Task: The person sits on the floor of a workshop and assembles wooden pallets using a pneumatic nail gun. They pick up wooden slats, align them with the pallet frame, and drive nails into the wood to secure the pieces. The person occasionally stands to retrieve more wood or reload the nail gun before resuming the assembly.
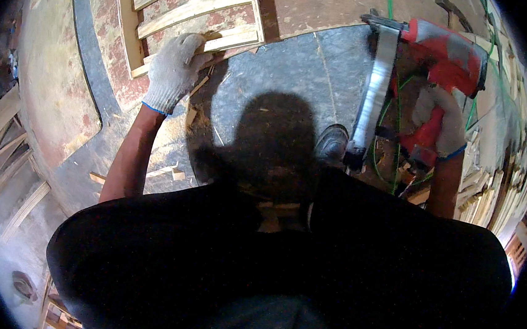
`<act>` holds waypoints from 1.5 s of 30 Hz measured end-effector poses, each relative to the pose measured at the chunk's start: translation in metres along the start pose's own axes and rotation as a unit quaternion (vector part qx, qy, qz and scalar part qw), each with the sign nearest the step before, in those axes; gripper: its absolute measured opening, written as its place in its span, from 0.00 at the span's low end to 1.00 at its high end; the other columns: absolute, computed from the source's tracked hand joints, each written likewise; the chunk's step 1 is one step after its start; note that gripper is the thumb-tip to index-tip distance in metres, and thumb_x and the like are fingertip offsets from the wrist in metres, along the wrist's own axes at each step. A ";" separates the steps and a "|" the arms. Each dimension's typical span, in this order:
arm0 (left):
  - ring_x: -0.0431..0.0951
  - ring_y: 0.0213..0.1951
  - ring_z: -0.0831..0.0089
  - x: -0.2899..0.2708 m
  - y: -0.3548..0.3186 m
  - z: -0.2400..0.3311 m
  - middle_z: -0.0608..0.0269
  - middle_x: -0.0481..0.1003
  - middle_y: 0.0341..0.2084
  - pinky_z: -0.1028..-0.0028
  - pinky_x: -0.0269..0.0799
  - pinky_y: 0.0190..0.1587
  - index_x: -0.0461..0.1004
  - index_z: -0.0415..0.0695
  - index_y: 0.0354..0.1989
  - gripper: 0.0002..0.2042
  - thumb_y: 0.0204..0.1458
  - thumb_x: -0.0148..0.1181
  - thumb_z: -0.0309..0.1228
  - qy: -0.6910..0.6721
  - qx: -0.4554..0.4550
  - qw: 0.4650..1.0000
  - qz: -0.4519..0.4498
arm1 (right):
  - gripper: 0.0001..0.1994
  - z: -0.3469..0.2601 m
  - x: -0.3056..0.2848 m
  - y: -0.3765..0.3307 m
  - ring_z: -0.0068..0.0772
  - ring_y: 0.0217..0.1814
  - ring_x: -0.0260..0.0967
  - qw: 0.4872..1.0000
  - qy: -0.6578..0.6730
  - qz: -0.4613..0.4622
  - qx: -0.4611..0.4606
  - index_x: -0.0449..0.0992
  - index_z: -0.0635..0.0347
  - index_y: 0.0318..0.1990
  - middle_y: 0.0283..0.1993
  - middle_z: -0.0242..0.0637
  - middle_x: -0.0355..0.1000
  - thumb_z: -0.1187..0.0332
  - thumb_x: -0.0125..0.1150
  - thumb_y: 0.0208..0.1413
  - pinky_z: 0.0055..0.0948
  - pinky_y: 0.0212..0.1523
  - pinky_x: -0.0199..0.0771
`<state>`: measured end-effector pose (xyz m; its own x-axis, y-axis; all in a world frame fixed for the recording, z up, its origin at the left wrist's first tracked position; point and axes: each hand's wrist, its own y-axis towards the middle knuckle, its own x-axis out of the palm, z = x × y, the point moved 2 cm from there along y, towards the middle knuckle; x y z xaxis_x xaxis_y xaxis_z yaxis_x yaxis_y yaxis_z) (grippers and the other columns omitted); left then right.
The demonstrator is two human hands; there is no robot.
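A slatted wooden frame (194,12) of pale strips lies ahead of me, left of the middle. My left hand (175,68), in a light knitted glove with a blue cuff, is closed on its near edge, close to the near left corner. Over on the right I hold up a red and grey nail gun (449,46) with a long silver magazine. My right hand (443,117), gloved the same way, is wrapped round its red handle. The head of the nail gun stands right of the frame, apart from it.
A worn wooden board (319,5) lies beneath the frame, beside a dark grey sheet (283,67). A green hose (397,132) hangs near the nail gun. My shoe (332,142) shows below the sheet. Stacked wood strips (490,195) stand at the right; curved pieces (25,207) lie at the left.
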<state>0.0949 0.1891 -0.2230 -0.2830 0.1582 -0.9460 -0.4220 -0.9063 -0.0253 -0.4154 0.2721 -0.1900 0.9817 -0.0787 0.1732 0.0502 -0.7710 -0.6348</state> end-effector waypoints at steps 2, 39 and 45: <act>0.77 0.46 0.49 0.000 -0.003 -0.005 0.54 0.78 0.44 0.56 0.74 0.47 0.76 0.46 0.48 0.15 0.52 0.66 0.35 0.017 0.001 1.000 -0.001 | 0.16 0.009 0.019 0.002 0.32 0.21 0.64 0.994 0.074 -0.079 0.000 0.69 0.54 0.23 0.20 0.33 0.67 0.57 0.54 0.62 0.31 0.26 0.65; 0.79 0.44 0.50 0.003 0.003 0.004 0.54 0.79 0.43 0.58 0.75 0.45 0.77 0.45 0.46 0.17 0.50 0.70 0.36 -0.016 0.008 1.000 -0.009 | 0.17 0.067 0.106 0.042 0.29 0.20 0.60 0.889 0.270 -0.336 0.153 0.66 0.50 0.21 0.18 0.28 0.63 0.53 0.55 0.59 0.29 0.27 0.62; 0.79 0.44 0.52 -0.002 0.003 0.009 0.55 0.80 0.43 0.59 0.75 0.45 0.78 0.46 0.48 0.17 0.50 0.70 0.36 -0.042 -0.009 0.999 -0.008 | 0.17 0.066 0.104 0.045 0.29 0.20 0.59 0.908 0.242 -0.311 0.143 0.65 0.50 0.21 0.17 0.28 0.61 0.55 0.54 0.59 0.30 0.27 0.61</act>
<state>0.0869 0.1895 -0.2180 -0.3485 0.2041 -0.9148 -0.4115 -0.9102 -0.0463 -0.2985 0.2711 -0.2503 0.5539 -0.0064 0.8325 0.6816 -0.5707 -0.4579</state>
